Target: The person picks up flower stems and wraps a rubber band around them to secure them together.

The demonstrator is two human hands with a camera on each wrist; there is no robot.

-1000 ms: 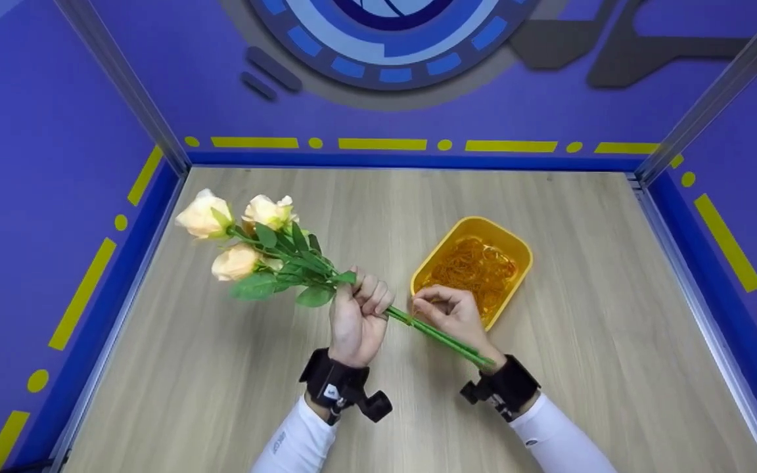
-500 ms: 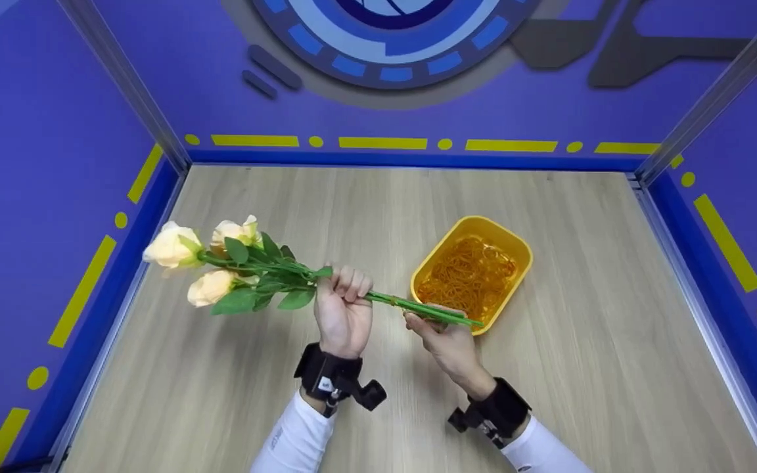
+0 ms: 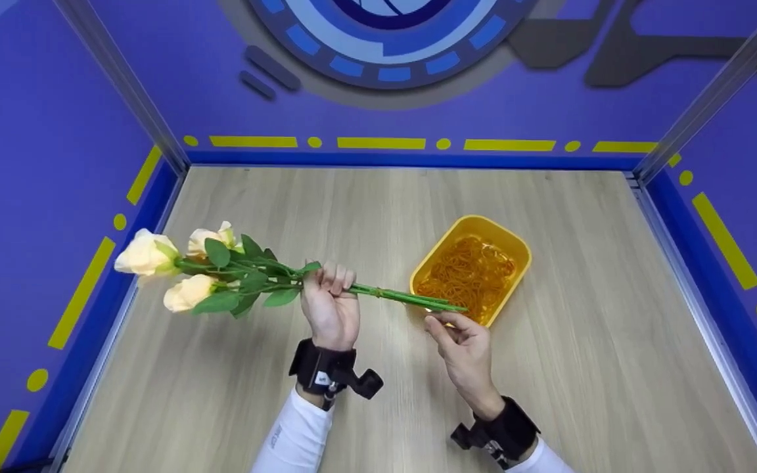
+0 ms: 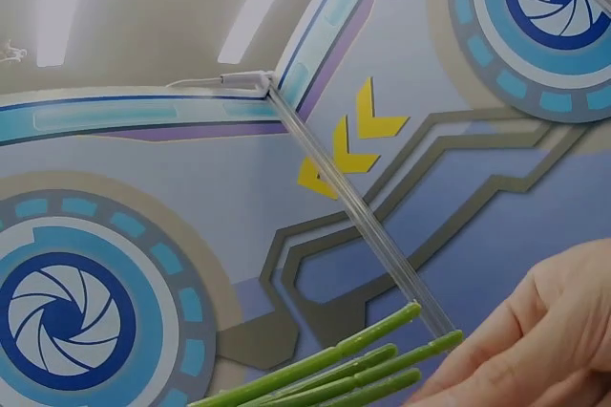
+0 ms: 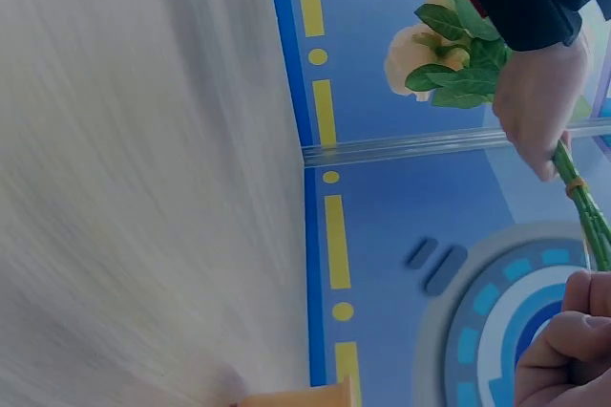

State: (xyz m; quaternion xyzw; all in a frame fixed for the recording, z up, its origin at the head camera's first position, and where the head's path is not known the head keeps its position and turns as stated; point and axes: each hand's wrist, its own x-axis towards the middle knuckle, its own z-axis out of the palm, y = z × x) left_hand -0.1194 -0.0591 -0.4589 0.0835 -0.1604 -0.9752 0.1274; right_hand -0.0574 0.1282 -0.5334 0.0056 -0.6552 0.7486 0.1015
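My left hand (image 3: 331,305) grips a bunch of cream roses (image 3: 145,255) by the green stems (image 3: 411,299), just below the leaves. The blooms point left, the cut ends right. Around the stems sits a rubber band (image 3: 378,292), also plain in the right wrist view as an orange-brown band (image 5: 576,184). Close below the stem ends is my right hand (image 3: 469,351), thumb and forefinger together. From the band a thin strand runs to these fingers in the right wrist view, so they pinch part of it. Stem ends (image 4: 382,369) show beside the right hand (image 4: 535,340) in the left wrist view.
A yellow tub (image 3: 522,263) holding many rubber bands (image 3: 467,272) stands on the wooden table (image 3: 589,315), just beyond the right hand. The stem ends overlap its near left part. Blue panels (image 3: 391,118) wall the table at the back and both sides.
The left hand and roses have moved left, and the stems now lie flatter. My right hand was above the stems by the tub's near edge; it is now below their ends.
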